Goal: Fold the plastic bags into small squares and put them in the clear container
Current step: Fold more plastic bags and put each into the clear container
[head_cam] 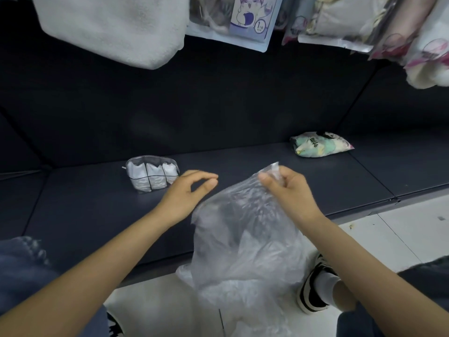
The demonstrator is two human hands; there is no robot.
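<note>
A thin clear plastic bag (245, 229) hangs unfolded in front of me over the edge of a dark padded bench (97, 215). My right hand (289, 190) pinches its top corner between thumb and fingers and holds it up. My left hand (187, 193) hovers just left of the bag with loosely curved fingers, holding nothing. A clear container (151, 175) stands on the bench beyond my left hand, with several folded white bags packed inside. More crumpled clear plastic (243, 300) lies on the floor below the held bag.
A printed pale-green packet (320, 144) lies on the bench at the right. A white towel (111, 27) and several packaged items (245, 18) hang above. My knees in dark trousers and a black-and-white shoe (313, 288) are on the white tiled floor.
</note>
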